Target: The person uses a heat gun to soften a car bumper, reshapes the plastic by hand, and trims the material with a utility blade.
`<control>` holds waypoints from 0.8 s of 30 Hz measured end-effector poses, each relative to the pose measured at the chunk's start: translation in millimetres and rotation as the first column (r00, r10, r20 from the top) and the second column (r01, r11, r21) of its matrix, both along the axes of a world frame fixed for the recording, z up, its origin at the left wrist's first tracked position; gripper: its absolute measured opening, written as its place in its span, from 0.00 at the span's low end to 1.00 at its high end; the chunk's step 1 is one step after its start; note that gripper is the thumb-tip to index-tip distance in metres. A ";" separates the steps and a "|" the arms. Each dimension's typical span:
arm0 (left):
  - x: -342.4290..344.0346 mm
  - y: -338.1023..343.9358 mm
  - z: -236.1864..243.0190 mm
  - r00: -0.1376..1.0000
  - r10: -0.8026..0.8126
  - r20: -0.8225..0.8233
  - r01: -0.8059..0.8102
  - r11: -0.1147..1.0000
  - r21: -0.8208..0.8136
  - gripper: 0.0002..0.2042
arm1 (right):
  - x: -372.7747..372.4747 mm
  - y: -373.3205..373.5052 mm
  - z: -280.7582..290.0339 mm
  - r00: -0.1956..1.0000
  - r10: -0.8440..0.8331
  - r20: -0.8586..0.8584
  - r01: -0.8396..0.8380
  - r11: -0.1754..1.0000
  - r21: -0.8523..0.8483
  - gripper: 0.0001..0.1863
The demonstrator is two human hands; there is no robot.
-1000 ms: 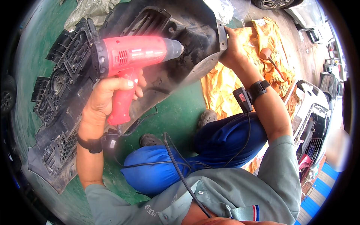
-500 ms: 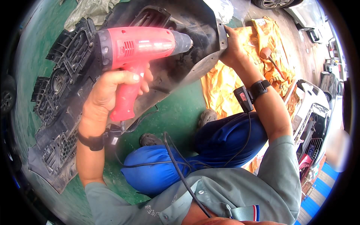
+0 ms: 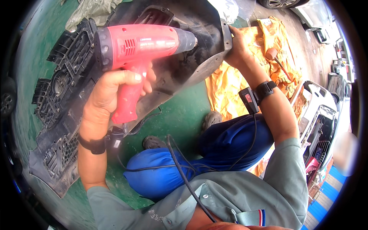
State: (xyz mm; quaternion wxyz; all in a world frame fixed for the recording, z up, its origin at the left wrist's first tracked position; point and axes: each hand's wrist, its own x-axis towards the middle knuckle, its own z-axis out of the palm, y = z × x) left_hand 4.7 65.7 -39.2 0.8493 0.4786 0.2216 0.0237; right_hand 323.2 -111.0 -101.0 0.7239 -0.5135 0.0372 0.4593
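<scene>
My left hand [image 3: 111,90] is wrapped around the handle of a red heat gun [image 3: 142,43], whose dark nozzle [image 3: 186,40] points right, over the inside of a curved black plastic car panel [image 3: 201,66]; I cannot tell whether it touches. My right hand [image 3: 237,51] grips that panel's flanged right edge, its fingers partly hidden behind it. A black grille assembly [image 3: 65,69] with honeycomb and slatted sections lies under and left of the panel.
Crumpled yellow sheeting [image 3: 220,96] lies right of the panel, with a mallet [image 3: 272,53] on it. A white bumper [image 3: 306,122], parked cars [image 3: 314,19] and pale plastic wrap [image 3: 90,11] surround the green floor [image 3: 180,111]. Cables cross my blue-clad legs.
My left hand has moved the heat gun up and slightly right across the panel, mostly between one and half a second ago. My right hand has stayed on the panel's edge.
</scene>
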 end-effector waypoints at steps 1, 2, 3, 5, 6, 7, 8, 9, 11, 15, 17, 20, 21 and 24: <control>1.0 0.2 0.8 1.000 -0.005 0.009 0.005 1.000 0.013 0.19 | 1.9 -0.1 -2.0 1.000 0.010 0.001 -0.010 1.000 0.005 0.19; 3.2 1.3 0.6 1.000 -0.005 0.009 0.005 1.000 0.012 0.19 | 3.8 -0.7 -3.6 1.000 0.020 0.002 -0.020 1.000 0.010 0.21; 7.0 3.5 0.0 1.000 -0.010 0.019 0.010 1.000 0.011 0.21 | 5.9 -1.7 -4.9 1.000 0.019 0.003 -0.019 1.000 0.009 0.21; 15.0 7.6 1.8 0.999 -0.011 0.030 0.011 1.000 0.012 0.23 | 7.4 -0.9 -4.3 1.000 0.028 0.013 -0.028 1.000 -0.004 0.21; 20.9 8.6 4.0 0.999 -0.020 0.041 0.019 1.000 0.009 0.22 | 8.6 -0.6 -4.8 0.999 0.029 0.015 -0.029 1.000 -0.003 0.21; 26.6 10.3 6.7 0.998 -0.026 0.051 0.026 1.000 0.009 0.21 | 7.6 1.8 -3.6 0.999 0.021 0.041 -0.021 1.000 -0.013 0.21; 33.0 12.4 8.3 0.998 -0.031 0.062 0.030 0.999 0.019 0.19 | 6.7 3.6 -2.1 0.998 0.014 0.067 -0.013 1.000 -0.023 0.21; 39.2 13.5 11.1 0.998 -0.030 0.063 0.028 0.999 0.023 0.19 | 5.2 4.5 -0.8 0.998 0.016 0.068 -0.015 1.000 -0.019 0.21; 52.8 14.0 14.4 0.996 -0.062 0.066 0.062 0.998 0.011 0.19 | -5.9 8.2 9.4 0.995 -0.029 0.094 0.032 0.999 -0.032 0.22; 68.4 9.8 23.3 0.992 -0.088 0.087 0.083 0.994 0.069 0.18 | -3.1 8.4 9.8 0.998 -0.026 0.061 0.026 1.000 0.002 0.23; 71.1 6.4 24.9 0.991 -0.103 0.086 0.097 0.992 0.079 0.18 | 5.0 5.5 3.2 0.999 0.002 0.032 -0.004 0.999 0.051 0.23; 67.0 0.8 26.4 0.991 -0.108 0.081 0.104 0.993 0.048 0.19 | 29.8 -4.1 -16.4 1.000 0.018 -0.021 -0.016 0.995 0.096 0.24; 64.2 -1.8 27.0 0.992 -0.102 0.077 0.099 0.994 0.038 0.19 | 37.7 -8.3 -22.2 0.999 0.019 -0.040 -0.015 0.995 0.096 0.26; 45.3 -5.6 28.9 0.996 -0.080 0.043 0.079 0.997 0.025 0.20 | 28.9 -6.6 -10.7 1.000 -0.017 -0.018 0.016 0.999 -0.035 0.26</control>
